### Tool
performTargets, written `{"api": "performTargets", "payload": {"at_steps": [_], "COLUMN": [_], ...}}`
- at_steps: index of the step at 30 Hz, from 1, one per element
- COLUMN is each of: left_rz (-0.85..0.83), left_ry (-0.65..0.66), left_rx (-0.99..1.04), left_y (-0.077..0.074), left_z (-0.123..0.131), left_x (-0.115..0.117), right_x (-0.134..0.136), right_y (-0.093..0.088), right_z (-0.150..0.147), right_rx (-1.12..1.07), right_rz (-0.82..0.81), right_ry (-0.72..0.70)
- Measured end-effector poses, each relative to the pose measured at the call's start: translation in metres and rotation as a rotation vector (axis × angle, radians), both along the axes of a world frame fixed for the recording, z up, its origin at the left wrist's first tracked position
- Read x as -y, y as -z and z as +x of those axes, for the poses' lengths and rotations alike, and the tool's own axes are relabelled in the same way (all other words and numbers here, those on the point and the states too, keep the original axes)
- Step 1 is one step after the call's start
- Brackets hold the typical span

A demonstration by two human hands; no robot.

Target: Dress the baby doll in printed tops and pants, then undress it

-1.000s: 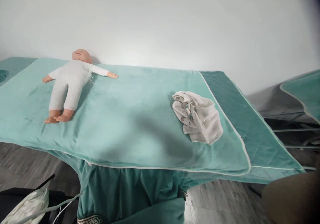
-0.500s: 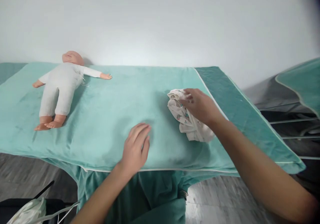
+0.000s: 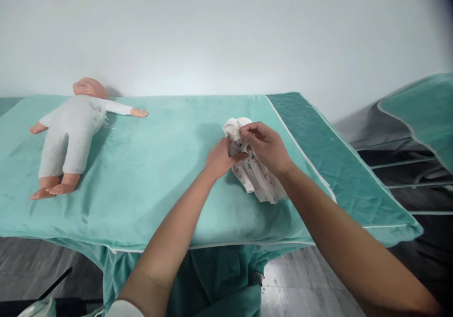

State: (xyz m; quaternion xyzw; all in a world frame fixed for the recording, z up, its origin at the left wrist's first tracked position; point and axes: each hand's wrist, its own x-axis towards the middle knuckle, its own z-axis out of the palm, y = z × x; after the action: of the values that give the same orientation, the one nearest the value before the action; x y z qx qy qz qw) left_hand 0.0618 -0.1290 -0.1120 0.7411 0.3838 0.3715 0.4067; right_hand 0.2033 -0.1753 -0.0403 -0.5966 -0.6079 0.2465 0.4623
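Note:
A bunched piece of white baby clothing with a small print (image 3: 260, 178) rests on the green-covered table, right of the middle. My left hand (image 3: 222, 157) grips its left side, with the thumb laid across the cloth. Above it, my right hand (image 3: 267, 145) pinches the upper part of the clothing between thumb and fingers. Some folds between the hands are hidden. On the left of the table a baby doll (image 3: 72, 128) in a white body lies on its back, arms spread, apart from both hands.
A pale green cover (image 3: 159, 166) spreads over the table, with a darker green strip (image 3: 329, 156) at the right. Behind stands a white wall (image 3: 212, 34). At the far right, another green cloth (image 3: 424, 109) hangs above metal bars (image 3: 406, 162). Grey floor shows below.
My left hand has moved right and up from above the cover to grip the clothing. My right hand has closed on its top, which is now lifted and bunched. The view has shifted slightly.

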Motion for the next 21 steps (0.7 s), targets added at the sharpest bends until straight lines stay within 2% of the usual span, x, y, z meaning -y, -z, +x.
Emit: {"api": "performTargets", "payload": {"at_steps": [2,4,6,9,11,13,16,18,21], "left_rz": [-0.076,-0.171,-0.255,-0.361,-0.407,-0.416,-0.369,-0.312,-0.176], "left_ry": [-0.012,-0.02,-0.04,-0.105,-0.122,-0.105,-0.045,0.001,0.049], "left_rx": [0.129,0.326,0.55,0.765,0.803,0.806,0.757,0.663,0.368], "left_y": [0.0,-0.001,-0.001,-0.001,-0.002,-0.003,-0.002,0.0,0.004], "left_z": [-0.003,-0.008,-0.012,-0.015,-0.016,-0.016,-0.016,-0.014,-0.012], "left_x": [-0.001,-0.002,-0.005,-0.008,-0.009,-0.009,-0.008,-0.006,0.0], "right_x": [0.007,0.013,0.017,0.024,0.026,0.025,0.015,0.004,-0.012], "right_y": [0.002,0.008,0.017,0.028,0.026,0.015,-0.017,-0.044,-0.084], "right_z": [0.004,0.013,0.026,0.049,0.063,0.073,0.077,0.069,0.045], "right_rx": [0.126,0.314,0.425,0.311,0.168,0.072,-0.157,-0.445,-0.593], "right_rz": [0.049,0.04,-0.054,-0.198,-0.188,-0.111,0.086,0.239,0.395], "right_ry": [-0.036,0.08,0.235,0.323,0.374,0.465,0.545,0.465,0.294]}}
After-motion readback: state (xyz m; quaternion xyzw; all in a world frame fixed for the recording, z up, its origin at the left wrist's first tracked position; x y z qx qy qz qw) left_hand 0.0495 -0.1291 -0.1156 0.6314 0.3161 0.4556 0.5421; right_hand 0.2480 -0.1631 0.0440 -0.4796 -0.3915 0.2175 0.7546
